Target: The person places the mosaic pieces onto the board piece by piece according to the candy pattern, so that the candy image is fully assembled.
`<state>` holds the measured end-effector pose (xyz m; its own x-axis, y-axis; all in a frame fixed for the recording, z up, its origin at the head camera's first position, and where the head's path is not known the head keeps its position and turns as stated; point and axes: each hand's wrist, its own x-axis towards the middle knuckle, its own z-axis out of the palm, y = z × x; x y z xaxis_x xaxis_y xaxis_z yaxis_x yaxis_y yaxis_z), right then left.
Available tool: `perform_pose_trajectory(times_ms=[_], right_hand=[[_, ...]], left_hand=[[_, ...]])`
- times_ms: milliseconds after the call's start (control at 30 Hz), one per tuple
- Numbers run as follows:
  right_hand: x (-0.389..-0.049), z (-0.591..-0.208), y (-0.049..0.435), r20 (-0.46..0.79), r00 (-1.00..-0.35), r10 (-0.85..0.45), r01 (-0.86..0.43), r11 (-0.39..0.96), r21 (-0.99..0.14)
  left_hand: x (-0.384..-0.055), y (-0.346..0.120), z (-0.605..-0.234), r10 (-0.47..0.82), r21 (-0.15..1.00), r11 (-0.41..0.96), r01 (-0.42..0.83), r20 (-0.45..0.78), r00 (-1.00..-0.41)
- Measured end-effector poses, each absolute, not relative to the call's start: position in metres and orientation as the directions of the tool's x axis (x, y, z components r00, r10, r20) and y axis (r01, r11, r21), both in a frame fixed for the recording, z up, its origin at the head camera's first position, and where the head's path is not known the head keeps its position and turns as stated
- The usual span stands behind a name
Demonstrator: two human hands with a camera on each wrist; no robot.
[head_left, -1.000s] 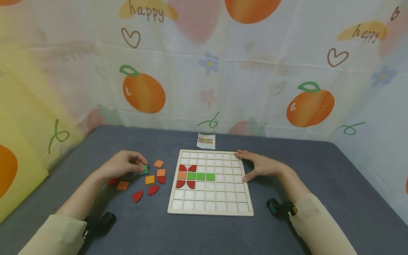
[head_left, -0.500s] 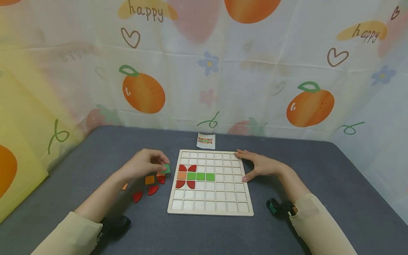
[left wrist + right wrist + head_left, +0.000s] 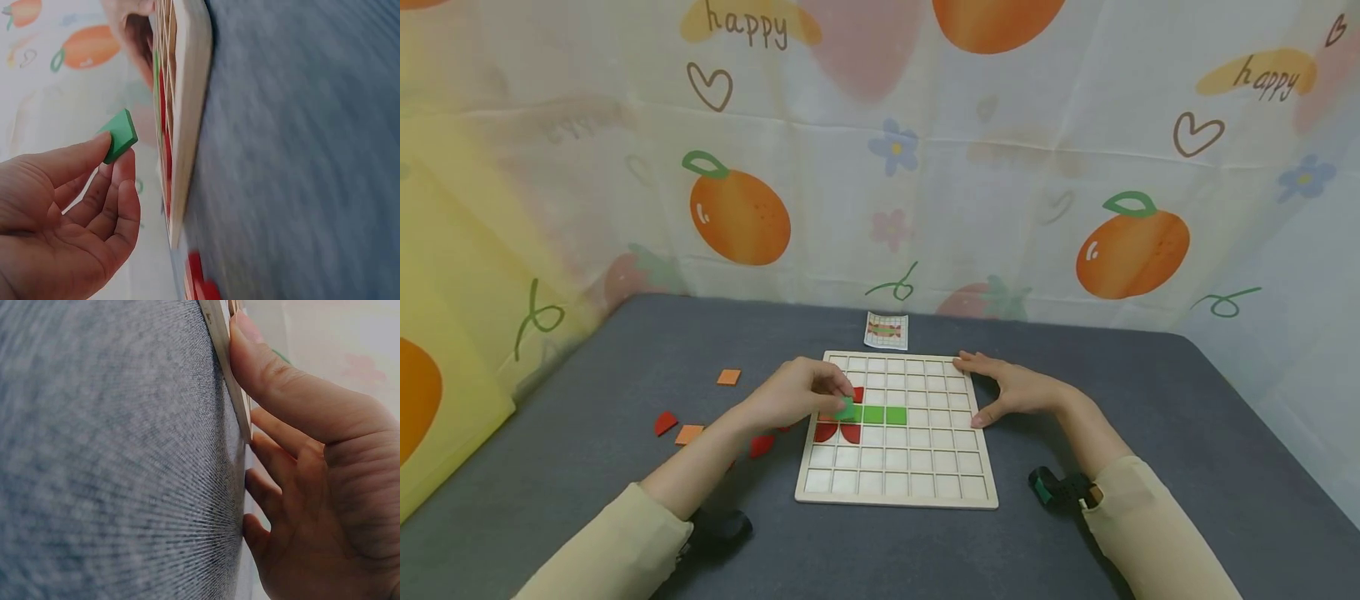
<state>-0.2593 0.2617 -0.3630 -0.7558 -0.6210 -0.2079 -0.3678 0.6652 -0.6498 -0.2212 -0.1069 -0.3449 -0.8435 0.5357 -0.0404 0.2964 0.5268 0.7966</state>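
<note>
Between thumb and fingertips my left hand point(image 3: 793, 393) pinches a green square tile point(image 3: 120, 136), held over the left side of a pale wooden grid board point(image 3: 925, 460). Tile and hand hide part of the pattern there. Two green squares point(image 3: 884, 415) sit in a row in the board's cells, with red quarter-circle pieces point(image 3: 851, 433) below and a red one point(image 3: 859, 393) above. My right hand point(image 3: 1018, 392) lies at the board's right edge, thumb and fingers spread, the thumb point(image 3: 262, 359) resting on the rim.
Left of the board lie loose orange squares point(image 3: 728, 377) and red quarter-circles point(image 3: 666, 423), some hidden behind the left forearm. A small card point(image 3: 886, 331) printed with a coloured grid pattern lies behind the board. A patterned curtain point(image 3: 1015, 150) hangs beyond the dark table.
My left hand has carried the green tile rightward from the loose pieces to over the board's left side, uncovering an orange square and a red piece. The right hand stays at the board's edge.
</note>
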Motion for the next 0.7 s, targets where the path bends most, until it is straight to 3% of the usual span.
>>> perform_pose_trajectory(times_ms=[267,700], right_hand=[[-0.258,-0.361,0.26,-0.208,-0.759,-0.618,-0.36,0.663,-0.656],[-0.257,-0.361,0.259,-0.218,-0.765,-0.606,-0.346,0.672,-0.655]], left_hand=[[-0.22,-0.065,-0.345,0.527,0.775,0.537,0.334,0.002,-0.85],[-0.224,-0.014,-0.356,0.448,0.816,0.518,0.256,-0.004,-0.894]])
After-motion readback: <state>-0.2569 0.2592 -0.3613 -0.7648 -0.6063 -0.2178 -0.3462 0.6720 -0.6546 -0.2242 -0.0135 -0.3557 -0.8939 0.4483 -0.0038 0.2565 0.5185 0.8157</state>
